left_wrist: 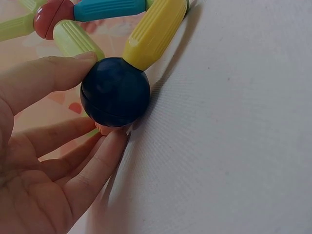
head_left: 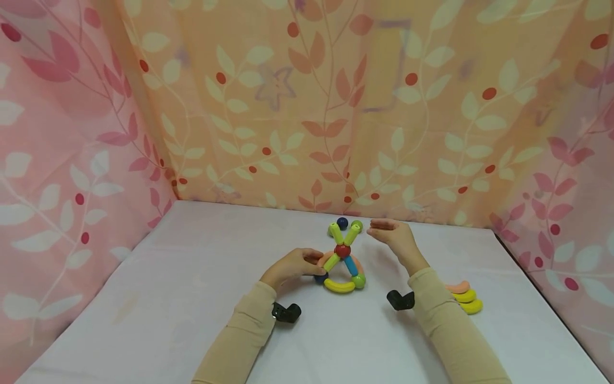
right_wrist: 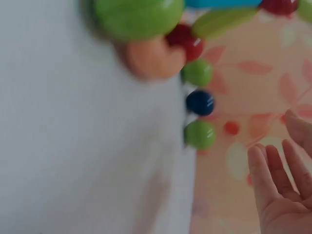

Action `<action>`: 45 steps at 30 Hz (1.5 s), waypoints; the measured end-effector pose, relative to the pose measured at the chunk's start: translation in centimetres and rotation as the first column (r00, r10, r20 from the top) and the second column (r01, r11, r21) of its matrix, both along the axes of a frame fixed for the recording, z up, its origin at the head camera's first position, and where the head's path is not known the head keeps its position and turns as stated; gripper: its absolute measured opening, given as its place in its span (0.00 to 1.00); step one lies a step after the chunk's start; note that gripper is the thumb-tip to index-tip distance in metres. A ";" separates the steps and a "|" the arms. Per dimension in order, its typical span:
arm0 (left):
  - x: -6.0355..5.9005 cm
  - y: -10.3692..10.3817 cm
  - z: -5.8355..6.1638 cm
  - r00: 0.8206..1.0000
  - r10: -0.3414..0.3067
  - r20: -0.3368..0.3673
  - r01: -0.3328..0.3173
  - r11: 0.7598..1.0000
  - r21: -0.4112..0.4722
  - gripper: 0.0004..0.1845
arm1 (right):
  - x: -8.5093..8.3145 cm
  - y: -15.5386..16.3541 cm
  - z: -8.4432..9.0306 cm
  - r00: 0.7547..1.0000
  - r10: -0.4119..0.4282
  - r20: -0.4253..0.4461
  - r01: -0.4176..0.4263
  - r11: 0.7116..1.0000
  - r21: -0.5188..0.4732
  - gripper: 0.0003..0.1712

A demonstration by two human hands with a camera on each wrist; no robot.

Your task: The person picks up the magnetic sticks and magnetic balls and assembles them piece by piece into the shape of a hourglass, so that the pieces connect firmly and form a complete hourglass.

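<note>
A toy structure of balls and sticks stands upright on the table. Its red ball [head_left: 342, 250] joins two light green sticks [head_left: 353, 233] pointing up with a green stick [head_left: 331, 262] and a blue stick [head_left: 351, 266] slanting down. Along its base run a yellow curved stick [head_left: 339, 287], a green ball [head_left: 358, 280] and peach curved sticks. My left hand [head_left: 293, 265] holds the dark blue ball [left_wrist: 116, 92] at the lower left corner between thumb and fingers. Beyond the structure's right side, my right hand [head_left: 395, 240] hovers with extended fingers, holding nothing.
Behind the structure sit loose balls: a dark blue one [right_wrist: 200, 103] and two green ones, one nearer the right hand [right_wrist: 200, 134]. Beside the right forearm lie a peach curved stick [head_left: 461, 287] and yellow curved sticks [head_left: 472, 306]. Floral curtains [head_left: 307, 106] border the white table [head_left: 168, 298].
</note>
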State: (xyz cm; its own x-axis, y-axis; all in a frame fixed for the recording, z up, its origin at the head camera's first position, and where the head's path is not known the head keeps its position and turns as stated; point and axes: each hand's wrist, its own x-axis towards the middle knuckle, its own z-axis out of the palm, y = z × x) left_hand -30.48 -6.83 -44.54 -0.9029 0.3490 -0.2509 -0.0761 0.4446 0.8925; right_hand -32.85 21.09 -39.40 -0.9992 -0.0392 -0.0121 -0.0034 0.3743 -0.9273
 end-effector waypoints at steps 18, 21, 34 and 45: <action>0.0 0.0 -0.2 1.000 0.007 0.004 -0.007 1.000 0.011 0.32 | -7.1 -1.5 -2.9 0.999 0.055 -0.003 -0.054 0.985 0.164 0.32; 0.1 -0.1 -0.2 1.000 -0.017 -0.020 0.017 1.000 0.010 0.31 | -7.6 -1.9 -3.3 0.998 0.059 -0.009 -0.056 0.977 0.207 0.30; 0.1 0.2 -0.2 1.000 0.022 0.009 -0.023 1.000 0.018 0.31 | -7.7 -2.3 -3.9 0.999 0.030 -0.015 -0.025 0.962 0.273 0.23; -0.1 -0.1 -0.3 1.000 0.001 -0.007 -0.001 1.000 0.002 0.32 | -4.6 -1.3 -1.0 0.998 0.054 0.009 -0.054 0.998 0.038 0.33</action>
